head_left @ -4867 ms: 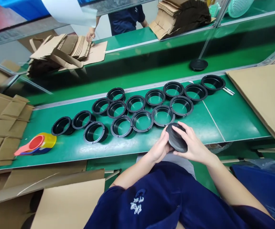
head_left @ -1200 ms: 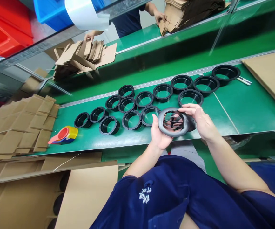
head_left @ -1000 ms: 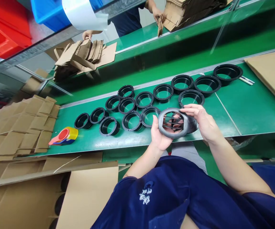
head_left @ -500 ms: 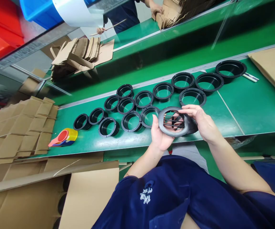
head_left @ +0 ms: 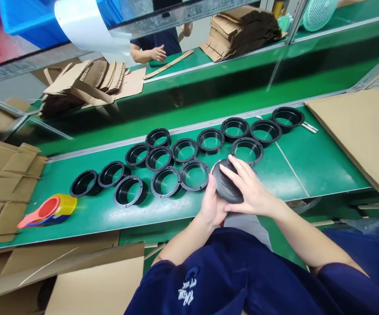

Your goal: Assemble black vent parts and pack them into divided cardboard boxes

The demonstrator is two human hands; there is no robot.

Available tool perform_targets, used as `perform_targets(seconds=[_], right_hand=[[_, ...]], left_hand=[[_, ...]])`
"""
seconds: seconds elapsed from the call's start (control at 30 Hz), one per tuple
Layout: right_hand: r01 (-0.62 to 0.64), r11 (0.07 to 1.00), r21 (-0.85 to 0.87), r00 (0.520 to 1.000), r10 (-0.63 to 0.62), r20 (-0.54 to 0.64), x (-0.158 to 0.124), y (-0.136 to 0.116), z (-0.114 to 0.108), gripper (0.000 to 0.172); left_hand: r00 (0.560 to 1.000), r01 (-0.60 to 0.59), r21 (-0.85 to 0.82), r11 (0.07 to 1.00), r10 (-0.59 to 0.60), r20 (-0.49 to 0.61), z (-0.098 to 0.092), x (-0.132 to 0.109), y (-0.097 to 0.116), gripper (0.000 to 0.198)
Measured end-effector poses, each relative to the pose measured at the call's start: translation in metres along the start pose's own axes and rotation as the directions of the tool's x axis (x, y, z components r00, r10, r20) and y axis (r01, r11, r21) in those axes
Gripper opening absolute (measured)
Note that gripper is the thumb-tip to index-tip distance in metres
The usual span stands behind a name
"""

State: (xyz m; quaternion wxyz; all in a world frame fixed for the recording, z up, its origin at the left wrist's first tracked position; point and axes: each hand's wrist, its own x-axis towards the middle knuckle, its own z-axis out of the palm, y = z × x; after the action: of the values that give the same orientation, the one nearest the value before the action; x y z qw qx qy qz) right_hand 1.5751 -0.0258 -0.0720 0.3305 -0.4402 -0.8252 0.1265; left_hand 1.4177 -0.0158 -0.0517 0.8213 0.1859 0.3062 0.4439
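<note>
Held part: a round black plastic vent disc with ribbed slats, gripped by both hands over the near edge of the green conveyor table; its flat face tilts up toward the camera and slightly left; the slats run roughly left to right across it; being round, it shows no long axis
Left hand: cupped under the disc's lower left rim, thumb up along the edge; closed on the disc
Right hand: laid over the disc's right side, fingers spread across the face; holding the disc
Nearby rings: black plastic flanged rings stand open side up in two loose rows on the table, just beyond the disc; the nearest sits just to its left
Left side: a red and yellow tape dispenser lies on the table, well apart from the hands
Right side: a flat brown cardboard sheet overlaps the table's end
Far bench: another person's hand rests by folded brown cardboard pieces
</note>
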Motion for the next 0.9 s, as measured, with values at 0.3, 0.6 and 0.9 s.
perform_targets(seconds=[0.3,0.6,0.9], right_hand=[[-0.243,0.955,-0.170,0.960,0.212,-0.184,0.027,0.095,-0.030,0.095],[-0.245,0.838,-0.488,0.956,0.291,0.020,0.004,0.111,-0.007,0.081],[-0.213,0.819,-0.533,0.956,0.288,0.060,-0.004,0.086,-0.041,0.071]], left_hand=[[0.782,-0.621,0.695,0.362,0.349,0.517,-0.024,0.013,-0.017,0.049],[0.648,-0.631,0.712,-0.308,0.295,0.702,-0.065,-0.001,-0.023,0.034],[0.609,-0.568,0.696,-0.439,0.346,0.714,-0.075,-0.007,-0.025,0.033]])
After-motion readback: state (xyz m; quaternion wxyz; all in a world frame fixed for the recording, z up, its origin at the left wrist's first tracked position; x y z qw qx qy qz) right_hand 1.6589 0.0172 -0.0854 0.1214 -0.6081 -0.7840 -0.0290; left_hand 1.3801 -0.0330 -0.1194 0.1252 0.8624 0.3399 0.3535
